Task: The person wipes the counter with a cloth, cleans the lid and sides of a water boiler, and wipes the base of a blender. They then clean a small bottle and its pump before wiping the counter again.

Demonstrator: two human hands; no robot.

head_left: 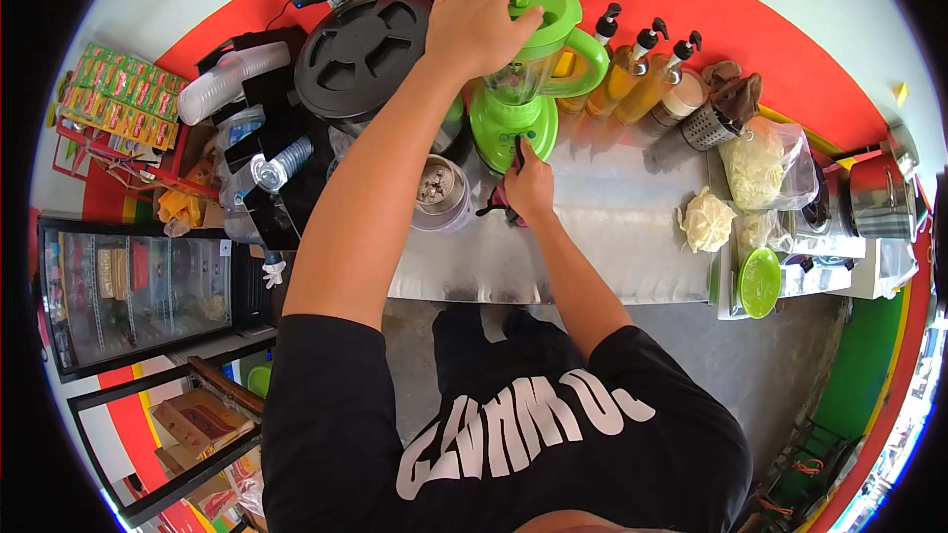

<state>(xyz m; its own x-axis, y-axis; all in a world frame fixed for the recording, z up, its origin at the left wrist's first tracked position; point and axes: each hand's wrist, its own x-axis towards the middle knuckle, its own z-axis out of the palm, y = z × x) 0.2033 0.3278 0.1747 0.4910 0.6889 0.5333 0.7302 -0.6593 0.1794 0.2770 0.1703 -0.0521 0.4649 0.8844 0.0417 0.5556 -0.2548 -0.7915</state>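
A green blender [514,128] with a clear jug stands against the red wall at the back of the metal counter. My left hand [478,25] lies over the blender's green lid [549,2], fingers and thumb spread across its left side. Low on the front of the base, my right hand [529,185] has its fingertips on the dark control knob; its other fingers are curled and partly hidden. A dark pink cloth [499,199] lies beside and partly beneath that hand. Just left stands a metal canister [440,199] with ash-like bits in its top.
A large black-lidded container [365,54] stands left of the blender. Pump bottles [624,74] and a perforated metal holder [705,126] line the wall at right. Farther right are a bag of shredded food [758,173], a pale crumpled bundle [706,219] and a green plate [759,282].
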